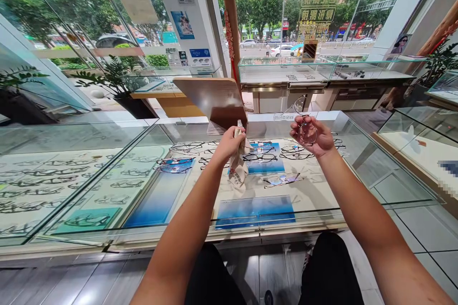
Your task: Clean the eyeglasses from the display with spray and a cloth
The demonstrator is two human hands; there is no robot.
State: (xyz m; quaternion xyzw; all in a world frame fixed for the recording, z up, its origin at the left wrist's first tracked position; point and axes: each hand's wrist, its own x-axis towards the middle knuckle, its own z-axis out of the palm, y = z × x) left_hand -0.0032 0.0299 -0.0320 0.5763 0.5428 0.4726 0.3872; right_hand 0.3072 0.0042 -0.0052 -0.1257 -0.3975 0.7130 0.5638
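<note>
My left hand [230, 145] is closed around a small spray bottle [239, 125] with a pale nozzle, held upright above the glass counter. A beige cleaning cloth [238, 171] with printed lettering hangs from the same hand. To the right, my right hand [323, 139] grips a pair of thin-rimmed eyeglasses [307, 134], turned so that one lens is above the other. Both hands are apart, over the display case. Beneath them lie several eyeglasses, among them a dark-framed pair [260, 157] and a thin-framed pair [284, 180].
The glass display case [200, 200] spans the width before me, with blue cards [255, 212] inside. A tilted mirror board [211, 97] stands at its far edge. Another glass case [418, 152] is at the right. Potted plants [118, 81] and window-side showcases [282, 71] lie beyond.
</note>
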